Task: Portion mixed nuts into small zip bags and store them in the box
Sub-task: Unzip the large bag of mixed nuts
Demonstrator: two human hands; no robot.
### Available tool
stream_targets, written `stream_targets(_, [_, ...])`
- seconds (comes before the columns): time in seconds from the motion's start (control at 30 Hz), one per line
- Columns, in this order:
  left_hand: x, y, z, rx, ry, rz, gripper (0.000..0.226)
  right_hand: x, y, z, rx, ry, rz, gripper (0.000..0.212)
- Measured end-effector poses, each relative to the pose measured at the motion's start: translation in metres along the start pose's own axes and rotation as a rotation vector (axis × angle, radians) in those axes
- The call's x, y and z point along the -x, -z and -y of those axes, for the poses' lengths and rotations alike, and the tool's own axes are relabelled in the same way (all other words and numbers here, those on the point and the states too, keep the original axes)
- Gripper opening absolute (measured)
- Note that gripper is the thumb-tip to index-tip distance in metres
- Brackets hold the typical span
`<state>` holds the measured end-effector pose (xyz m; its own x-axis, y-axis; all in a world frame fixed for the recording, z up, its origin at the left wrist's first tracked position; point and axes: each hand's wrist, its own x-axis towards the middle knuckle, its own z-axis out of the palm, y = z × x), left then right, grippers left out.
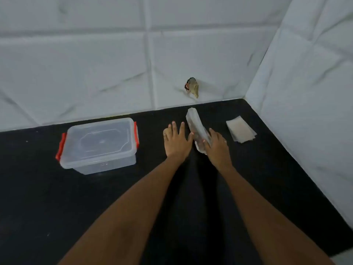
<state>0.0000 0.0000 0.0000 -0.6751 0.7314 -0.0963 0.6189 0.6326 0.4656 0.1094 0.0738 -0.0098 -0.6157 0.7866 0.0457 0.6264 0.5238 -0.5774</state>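
Head view: right hand (216, 145) grips a limp, slippery clear bag (196, 129); left hand (176, 140), beside it, is spread wide. Likely light; best pinched at its rim.

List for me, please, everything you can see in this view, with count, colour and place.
storage box: one, clear with red latches, lid on, left on the table.
clear bag: one, see-through, contents too blurred to tell, centre right, between the hands.
small zip bags: one flat stack, pale and clear, count unclear, right of the hands.
torn spot: one, brownish, on the back wall above the table.
table: one, black.
padded wall: white, behind and to the right.
left hand: open, fingers spread, beside the clear bag.
right hand: its grip closed on the clear bag.
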Motion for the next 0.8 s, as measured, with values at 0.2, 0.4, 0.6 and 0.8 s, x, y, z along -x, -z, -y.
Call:
stream_targets(0.2, [-0.036,-0.012,-0.02,0.36,0.183,0.02,0.055,-0.039,0.0,-0.014,-0.274,-0.161,0.187,0.054])
stream_targets(0.4, [-0.062,-0.028,-0.038,0.608,0.403,0.061,0.058,-0.058,-0.006,-0.024,-0.362,-0.218,0.277,0.055])
stream_targets(0.6, [-0.07,-0.036,-0.035,0.659,0.426,0.014,0.041,-0.063,-0.007,-0.024,-0.474,-0.226,0.217,0.048])
stream_targets(0.8, [-0.058,-0.031,-0.04,0.719,0.399,-0.028,0.033,-0.055,0.006,-0.016,-0.556,-0.246,0.162,0.042])
